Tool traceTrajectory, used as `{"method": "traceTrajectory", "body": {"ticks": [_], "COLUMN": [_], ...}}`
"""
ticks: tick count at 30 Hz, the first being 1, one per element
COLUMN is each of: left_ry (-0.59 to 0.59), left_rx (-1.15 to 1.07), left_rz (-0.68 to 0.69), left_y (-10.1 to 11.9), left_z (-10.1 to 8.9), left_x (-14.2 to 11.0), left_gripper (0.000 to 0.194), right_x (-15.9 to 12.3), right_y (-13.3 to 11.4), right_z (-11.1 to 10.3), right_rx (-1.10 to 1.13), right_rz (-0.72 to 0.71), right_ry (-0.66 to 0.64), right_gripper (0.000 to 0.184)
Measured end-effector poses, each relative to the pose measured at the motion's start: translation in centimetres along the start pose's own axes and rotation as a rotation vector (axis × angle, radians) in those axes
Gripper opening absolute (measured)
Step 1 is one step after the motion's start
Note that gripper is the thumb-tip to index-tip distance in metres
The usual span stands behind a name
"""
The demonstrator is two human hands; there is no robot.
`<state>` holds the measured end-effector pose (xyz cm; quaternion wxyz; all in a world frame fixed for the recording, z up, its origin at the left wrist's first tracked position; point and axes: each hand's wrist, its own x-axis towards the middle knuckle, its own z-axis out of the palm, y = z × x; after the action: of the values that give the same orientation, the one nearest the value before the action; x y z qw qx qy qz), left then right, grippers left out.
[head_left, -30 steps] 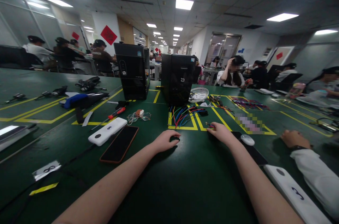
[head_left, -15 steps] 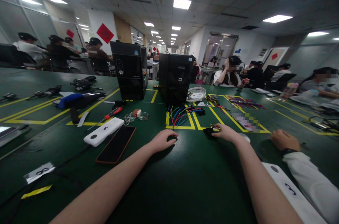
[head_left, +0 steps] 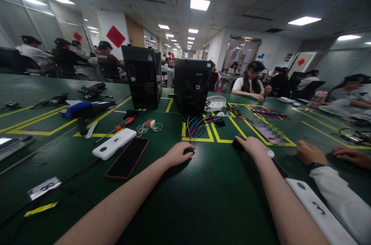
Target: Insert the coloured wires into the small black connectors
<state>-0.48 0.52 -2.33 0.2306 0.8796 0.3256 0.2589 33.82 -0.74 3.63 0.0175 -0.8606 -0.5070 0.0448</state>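
My left hand [head_left: 178, 153] rests low over the green table, fingers curled toward the thumb. A dark patch shows between thumb and fingers; whether it is a small item or shadow I cannot make out. My right hand [head_left: 254, 147] is closed on a small black part [head_left: 237, 143], mostly covered by the fingers, at the front edge of the yellow tape. Between the hands and farther back, a bundle of red, blue and green wires [head_left: 195, 126] with black connectors lies inside a taped box. A black computer tower [head_left: 193, 86] stands just behind the wires.
Another computer tower [head_left: 142, 79] stands left. Nearby lie a phone [head_left: 127, 159], a white power bank [head_left: 114, 143], glasses [head_left: 149, 127] and a red screwdriver [head_left: 124, 123]. A white basket [head_left: 215, 103] sits behind. A co-worker's hand [head_left: 311, 153] and another white power bank [head_left: 317, 206] are at right.
My right hand has shifted slightly right with the black part, now more hidden. My left hand stays put. Another person's hand has appeared at far right; the person across lowered an arm.
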Motion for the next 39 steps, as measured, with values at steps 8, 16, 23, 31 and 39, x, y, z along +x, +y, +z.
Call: {"method": "traceTrajectory", "body": {"ticks": [8,16,23,31,39], "left_ry": [-0.003,0.0,0.007,0.01,0.008], "left_rx": [0.002,0.006,0.009,0.008,0.008], "left_rz": [-0.011,-0.01,-0.005,0.003,0.003], "left_y": [0.3,0.3,0.3,0.2,0.2], "left_z": [-0.2,-0.1,0.0,0.0,-0.1], "left_x": [0.0,0.0,0.0,0.0,0.0], "left_gripper": [0.022,0.023,0.022,0.022,0.022], "right_x": [1.4,1.4,1.9,1.7,2.0], "right_y": [1.2,1.3,2.3,2.0,2.1], "right_z": [1.0,1.2,0.6,1.1,1.3], "right_rx": [0.013,0.114,0.189,0.297,0.25], "right_rz": [-0.181,-0.03,-0.252,-0.321,-0.37], "right_ry": [-0.044,0.077,0.237,0.132,0.071], "right_gripper": [0.039,0.056,0.033,0.036,0.037]}}
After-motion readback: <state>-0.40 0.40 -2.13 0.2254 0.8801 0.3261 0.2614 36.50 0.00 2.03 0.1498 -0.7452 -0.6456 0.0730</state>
